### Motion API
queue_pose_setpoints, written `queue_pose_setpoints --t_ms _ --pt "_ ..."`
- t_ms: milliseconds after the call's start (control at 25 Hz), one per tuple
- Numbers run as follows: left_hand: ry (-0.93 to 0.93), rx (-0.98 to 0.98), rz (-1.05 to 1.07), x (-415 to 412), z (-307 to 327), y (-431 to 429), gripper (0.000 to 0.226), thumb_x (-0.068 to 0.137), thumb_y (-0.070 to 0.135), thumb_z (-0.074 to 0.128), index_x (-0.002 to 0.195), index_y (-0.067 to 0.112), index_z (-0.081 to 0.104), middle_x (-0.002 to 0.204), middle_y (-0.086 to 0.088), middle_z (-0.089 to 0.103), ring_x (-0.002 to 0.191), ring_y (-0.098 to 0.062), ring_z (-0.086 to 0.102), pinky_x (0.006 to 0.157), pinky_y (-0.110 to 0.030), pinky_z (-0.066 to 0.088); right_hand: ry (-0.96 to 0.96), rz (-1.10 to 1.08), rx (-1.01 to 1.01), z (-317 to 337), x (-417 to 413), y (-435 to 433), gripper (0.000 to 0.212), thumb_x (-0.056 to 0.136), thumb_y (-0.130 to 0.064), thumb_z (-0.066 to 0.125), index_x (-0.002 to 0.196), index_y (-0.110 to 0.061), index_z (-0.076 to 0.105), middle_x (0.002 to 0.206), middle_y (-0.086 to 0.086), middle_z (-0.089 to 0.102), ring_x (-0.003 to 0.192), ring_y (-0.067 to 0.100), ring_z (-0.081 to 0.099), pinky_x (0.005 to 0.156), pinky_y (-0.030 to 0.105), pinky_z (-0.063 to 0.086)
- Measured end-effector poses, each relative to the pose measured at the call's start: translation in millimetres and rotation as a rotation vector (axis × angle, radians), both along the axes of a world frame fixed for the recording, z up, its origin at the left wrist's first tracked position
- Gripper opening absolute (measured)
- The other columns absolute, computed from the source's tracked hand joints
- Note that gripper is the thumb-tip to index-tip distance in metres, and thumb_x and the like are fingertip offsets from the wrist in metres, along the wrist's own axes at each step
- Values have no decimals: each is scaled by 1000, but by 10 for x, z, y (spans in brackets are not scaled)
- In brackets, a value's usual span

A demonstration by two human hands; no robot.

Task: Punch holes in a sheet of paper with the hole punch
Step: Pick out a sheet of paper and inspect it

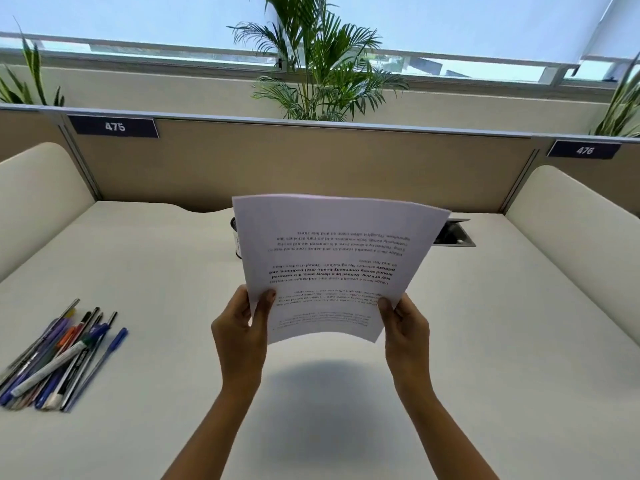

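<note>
Both forearms reach up and forward from the bottom edge, wrists raised. The left hand [242, 327] and right hand [405, 329] each pinch a near corner of the white printed sheet of paper [336, 261], thumbs on its upper face. The sheet hangs above the cream tabletop [485, 341], bowed, long axis running away from the person, its text upside down.

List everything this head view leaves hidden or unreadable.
- Hole punch: not visible in the head view; whether it lies behind the sheet of paper cannot be told.
- Dark container: mostly covered by the sheet.
- Desk recess: partly covered by the sheet's right corner.
- Printed text: upside down and blurred, mostly unreadable.
- Left hand and right hand: fingers behind the sheet hidden.
</note>
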State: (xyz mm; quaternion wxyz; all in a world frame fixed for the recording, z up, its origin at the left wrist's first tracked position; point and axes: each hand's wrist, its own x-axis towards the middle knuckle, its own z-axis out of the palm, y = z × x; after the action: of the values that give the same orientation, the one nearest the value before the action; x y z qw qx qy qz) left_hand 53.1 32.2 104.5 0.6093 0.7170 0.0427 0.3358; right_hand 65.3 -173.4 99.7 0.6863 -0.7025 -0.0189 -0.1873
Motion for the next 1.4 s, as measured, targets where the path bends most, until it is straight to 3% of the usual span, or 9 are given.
queue_pose_setpoints --t_ms 200,400,480,600,720,840,960,1120,1400 --pt "186 1 2 -134 -447 -62 25 86 31 61 80 7 60 69 -4 64 60 -16 47 53 -19 38 157 -19 -52 -443 -134 10 18 98 -12 53 92 -22 67 85 -13 73 79 9 62 65 11 48" --pt "183 15 40 -159 -497 -63 13 89 16 62 78 12 58 69 5 64 60 -5 50 50 -4 37 152 -46 -67 -525 -124 -19 19 98 -13 52 92 -25 66 88 -14 72 77 4 62 66 11 49" --pt "190 10 27 -166 -537 -58 12 89 17 62 80 9 60 70 1 64 59 -9 49 51 -9 38 186 -39 -71 -576 -141 -22 17 98 -12 52 92 -21 66 88 -9 72 79 8 63 66 13 49" --pt "235 59 3 -160 -618 -17 18 89 17 62 81 1 62 67 -13 64 57 -26 47 52 -31 42 253 -10 -116 -642 -169 -26 13 97 -14 53 93 -15 65 89 -2 72 85 21 65 68 17 50" --pt "205 45 43 -118 -551 66 16 87 13 65 73 7 63 61 -3 63 53 -12 47 49 -22 42 275 -10 -127 -583 -169 -57 8 93 -20 60 100 -20 64 99 -7 72 93 14 68 77 17 56" --pt "188 -104 82 -76 -469 84 15 87 15 66 73 11 65 65 1 68 55 -11 51 53 -28 47 406 17 2 -500 -231 -31 52 77 -41 69 123 -27 49 117 -13 63 102 2 63 79 15 54" --pt "177 -281 97 -65 -429 -28 16 87 15 66 74 25 69 66 13 70 56 0 51 53 -15 45 495 201 230 -450 -323 187 74 68 -46 73 130 -34 34 122 -8 61 110 10 63 92 25 52" --pt "153 -511 27 -93 -450 -246 16 87 15 65 86 30 72 84 15 75 73 -2 65 65 -13 52 368 283 391 -338 -336 483 47 84 -28 66 127 -34 49 119 -5 69 111 15 66 95 33 54" --pt "-37 -639 -70 10 -281 283 22 93 3 54 97 18 69 88 5 76 82 -10 69 80 -23 56 274 146 210 -102 -178 143 23 94 -17 57 115 -9 61 109 7 72 103 24 68 90 40 57"
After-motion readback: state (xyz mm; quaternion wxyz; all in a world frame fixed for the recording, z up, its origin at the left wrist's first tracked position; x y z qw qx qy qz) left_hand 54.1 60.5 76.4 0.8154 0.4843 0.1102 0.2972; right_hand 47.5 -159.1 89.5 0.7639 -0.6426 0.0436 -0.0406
